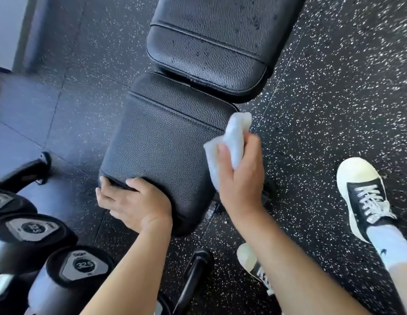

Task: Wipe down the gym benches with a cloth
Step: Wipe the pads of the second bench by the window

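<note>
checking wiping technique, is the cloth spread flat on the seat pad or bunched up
Bunched up. The white cloth is crumpled in the right hand, at the seat pad's right edge, not spread flat.

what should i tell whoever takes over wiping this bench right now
Left hand: grips the near left corner of the seat pad, steadying it.
Right hand: holds the white cloth bunched in its grip, at the seat pad's right edge.
Back pad: beyond the seat pad, with dark droplets speckled over it, so it looks sprayed but not yet wiped.
Done: the seat pad's top looks free of droplets, likely wiped already.
Left: probably finish the seat pad's right side, then wipe the back pad.
Nearby: dumbbells on the left, close to the left arm.
</note>
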`<state>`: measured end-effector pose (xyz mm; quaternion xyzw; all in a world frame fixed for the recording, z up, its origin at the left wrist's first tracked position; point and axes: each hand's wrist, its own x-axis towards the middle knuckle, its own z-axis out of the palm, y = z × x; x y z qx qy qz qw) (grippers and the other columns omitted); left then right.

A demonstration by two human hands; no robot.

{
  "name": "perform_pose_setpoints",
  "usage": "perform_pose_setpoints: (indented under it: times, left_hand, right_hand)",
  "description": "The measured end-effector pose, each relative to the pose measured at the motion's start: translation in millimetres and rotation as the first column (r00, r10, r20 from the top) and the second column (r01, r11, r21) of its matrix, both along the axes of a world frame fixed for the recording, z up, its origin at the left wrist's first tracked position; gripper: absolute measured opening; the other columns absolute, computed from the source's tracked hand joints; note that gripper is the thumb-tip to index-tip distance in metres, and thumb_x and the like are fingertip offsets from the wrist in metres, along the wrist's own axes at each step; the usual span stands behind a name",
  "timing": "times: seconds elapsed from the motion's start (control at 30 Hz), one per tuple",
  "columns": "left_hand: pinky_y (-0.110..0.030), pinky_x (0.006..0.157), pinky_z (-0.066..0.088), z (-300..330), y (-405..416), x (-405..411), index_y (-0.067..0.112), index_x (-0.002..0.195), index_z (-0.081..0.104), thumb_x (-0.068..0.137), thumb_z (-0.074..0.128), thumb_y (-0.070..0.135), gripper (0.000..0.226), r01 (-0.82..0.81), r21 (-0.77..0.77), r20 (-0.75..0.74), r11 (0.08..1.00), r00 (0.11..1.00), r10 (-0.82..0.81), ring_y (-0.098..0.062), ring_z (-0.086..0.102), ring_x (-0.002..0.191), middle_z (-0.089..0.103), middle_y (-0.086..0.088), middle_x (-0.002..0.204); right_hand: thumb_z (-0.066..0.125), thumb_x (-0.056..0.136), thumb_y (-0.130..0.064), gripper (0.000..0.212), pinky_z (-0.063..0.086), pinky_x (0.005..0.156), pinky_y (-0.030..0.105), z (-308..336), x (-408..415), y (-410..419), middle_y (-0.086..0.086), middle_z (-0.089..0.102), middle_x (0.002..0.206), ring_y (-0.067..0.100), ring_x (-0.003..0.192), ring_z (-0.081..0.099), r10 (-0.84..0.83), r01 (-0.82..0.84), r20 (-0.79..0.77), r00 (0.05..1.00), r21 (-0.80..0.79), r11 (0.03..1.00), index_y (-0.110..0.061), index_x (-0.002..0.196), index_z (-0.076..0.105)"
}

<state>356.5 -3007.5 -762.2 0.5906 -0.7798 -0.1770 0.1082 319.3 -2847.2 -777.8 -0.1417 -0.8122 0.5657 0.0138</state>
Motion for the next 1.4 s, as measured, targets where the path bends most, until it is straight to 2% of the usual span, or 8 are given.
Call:
perform_pose_setpoints:
  times: [0.13,0.23,0.4,0.57,0.83,1.07,1.23,1.4]
  left_hand:
    - [-0.057,0.101,0.040,1,2,-2,0.021,0.162,0.029,0.098,0.035,0.041,0.067,-0.012,0.003,0.004,1.000,1.000,0.012,-0.047,0.046,0.129,0.026,-0.009,0.166]
    - [-0.054,0.106,0.038,3,2,-2,0.021,0.162,0.029,0.097,0.034,0.043,0.069,-0.001,0.015,-0.013,1.000,1.000,0.001,-0.045,0.044,0.133,0.024,-0.007,0.168]
    - [-0.054,0.103,0.040,5,3,-2,0.022,0.161,0.032,0.098,0.037,0.040,0.066,-0.030,0.035,-0.019,0.999,0.999,0.031,-0.041,0.041,0.136,0.023,-0.006,0.169]
    - [-0.054,0.099,0.044,6,2,-1,0.024,0.160,0.033,0.097,0.041,0.039,0.065,-0.047,0.044,-0.014,0.998,0.999,0.047,-0.039,0.043,0.133,0.024,-0.004,0.169]
    - [-0.057,0.105,0.046,7,0,-2,0.022,0.157,0.037,0.093,0.045,0.039,0.066,-0.056,0.073,-0.033,0.996,0.998,0.059,-0.041,0.043,0.134,0.026,-0.005,0.169]
    - [-0.057,0.104,0.050,7,-3,3,0.020,0.159,0.036,0.092,0.050,0.037,0.070,-0.009,0.105,-0.065,0.994,0.998,0.016,-0.040,0.039,0.138,0.024,-0.010,0.169]
    - [-0.058,0.109,0.046,11,-4,4,0.015,0.158,0.039,0.090,0.054,0.033,0.072,-0.006,0.154,-0.067,0.988,0.998,0.017,-0.044,0.041,0.137,0.025,-0.016,0.169]
    - [-0.059,0.113,0.042,14,-6,5,0.011,0.157,0.040,0.089,0.054,0.031,0.072,0.000,0.166,-0.044,0.986,0.999,0.008,-0.046,0.041,0.141,0.024,-0.016,0.169]
  right_hand:
    - [0.055,0.100,-0.049,0.041,0.042,0.069,0.033,10,-42,2,0.007,0.056,0.101,0.023,0.085,0.052,0.185,-0.117,-0.166,0.969,0.351,0.929,-0.010,0.111,0.064]
    - [0.070,0.092,-0.042,0.032,0.043,0.070,0.040,22,-35,-7,0.007,0.060,0.096,0.027,0.082,0.053,0.535,-0.331,-0.173,0.827,0.618,0.713,-0.013,0.104,0.068]
    - [0.080,0.084,-0.032,0.024,0.044,0.069,0.041,36,-55,-46,0.006,0.062,0.090,0.029,0.081,0.060,0.789,-0.554,-0.099,0.606,0.660,0.508,-0.013,0.091,0.068]
    - [0.068,0.093,-0.033,0.025,0.045,0.080,0.042,39,-112,-118,0.006,0.064,0.105,0.030,0.096,0.062,0.889,-0.632,-0.052,0.455,0.685,0.363,-0.014,0.110,0.068]
    - [0.059,0.098,-0.040,0.028,0.044,0.072,0.038,39,-133,-156,0.008,0.064,0.098,0.028,0.085,0.061,0.990,-0.576,-0.090,-0.112,0.817,0.010,-0.014,0.103,0.069]
    - [0.066,0.097,-0.025,0.021,0.048,0.059,0.041,35,-217,-136,0.009,0.047,0.086,0.036,0.071,0.057,0.980,-0.450,-0.162,0.112,0.871,0.195,-0.011,0.086,0.055]
    - [0.057,0.099,-0.041,0.036,0.042,0.062,0.045,40,-179,-180,0.010,0.055,0.083,0.035,0.074,0.055,0.988,-0.522,0.100,0.121,0.853,-0.023,-0.012,0.077,0.059]
    - [0.061,0.097,-0.043,0.036,0.036,0.062,0.040,43,-119,-238,0.007,0.059,0.080,0.033,0.074,0.058,0.972,-0.637,0.208,-0.107,0.737,-0.227,-0.014,0.075,0.062]
